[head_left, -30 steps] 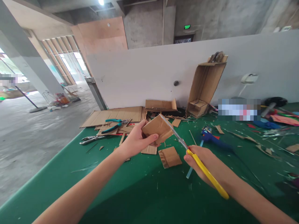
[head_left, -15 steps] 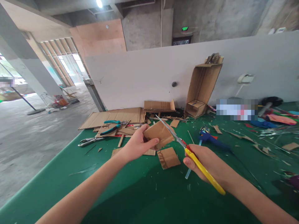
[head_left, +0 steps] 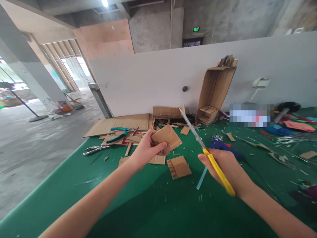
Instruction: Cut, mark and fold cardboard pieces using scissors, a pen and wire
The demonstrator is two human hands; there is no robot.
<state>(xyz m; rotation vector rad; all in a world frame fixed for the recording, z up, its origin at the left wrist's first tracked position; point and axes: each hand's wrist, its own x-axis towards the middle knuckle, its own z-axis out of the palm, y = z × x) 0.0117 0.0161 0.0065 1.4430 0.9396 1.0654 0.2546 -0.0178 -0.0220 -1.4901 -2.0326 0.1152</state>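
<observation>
Pinched in my left hand (head_left: 151, 147) is a small square of brown cardboard (head_left: 169, 137), the thumb on its front and the fingers behind. My right hand (head_left: 223, 165) grips yellow-handled scissors (head_left: 194, 130); the blades look closed, point up and away, and stand apart from the cardboard's right edge. Another cardboard square (head_left: 179, 167) lies flat on the green table below the held one. Just beyond my right hand rests a blue glue gun (head_left: 225, 147), with a pale glue stick (head_left: 201, 178) partly hidden by that hand.
Teal-handled pliers (head_left: 121, 134) lie on cardboard pieces at the left, near silver-coloured pliers (head_left: 95, 149). A tall open cardboard box (head_left: 214, 92) stands against the white partition (head_left: 148, 79). Scraps and coloured materials spread over the right side of the green table (head_left: 146, 205).
The scissors have come away from the cardboard's edge, swinging right and more upright, and their blades have closed. A thin sliver now lies on the table below. My left hand has barely moved.
</observation>
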